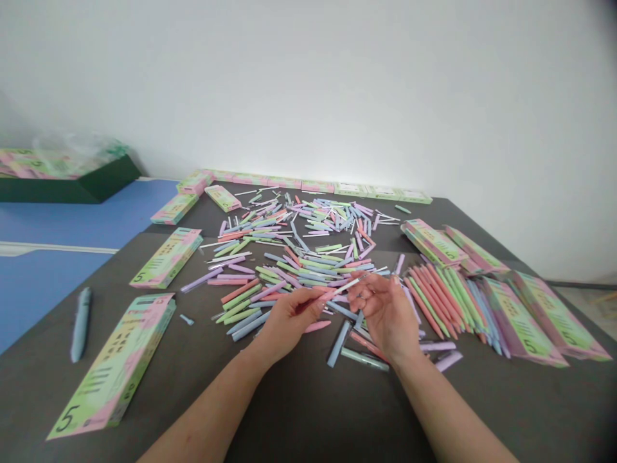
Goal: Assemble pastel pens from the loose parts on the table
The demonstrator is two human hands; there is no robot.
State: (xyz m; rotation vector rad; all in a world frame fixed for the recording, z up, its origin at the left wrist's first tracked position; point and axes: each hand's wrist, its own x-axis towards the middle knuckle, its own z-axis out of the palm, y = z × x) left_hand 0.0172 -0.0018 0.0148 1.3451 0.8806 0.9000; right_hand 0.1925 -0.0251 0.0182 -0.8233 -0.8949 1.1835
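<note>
My left hand (288, 321) pinches a pink pen barrel, and a thin white pen refill (346, 287) sticks out of it toward the right. My right hand (393, 315) is turned palm up at the refill's far end, its thumb apart from its loosely curled fingers. Whether those fingertips touch the refill I cannot tell. Beneath and beyond both hands spreads a heap of loose pen parts (308, 263) in pink, green, blue, purple and red, mixed with white refills. A blue pen part (339, 344) and a green one (365, 359) lie just below my hands.
Rows of assembled-looking pens (436, 299) lie sorted by colour on the right, beside pastel boxes (527, 321). More boxes (113, 363) line the left side and the back edge. A blue pen (81, 325) lies far left. A dark green tray (91, 183) stands on a blue surface.
</note>
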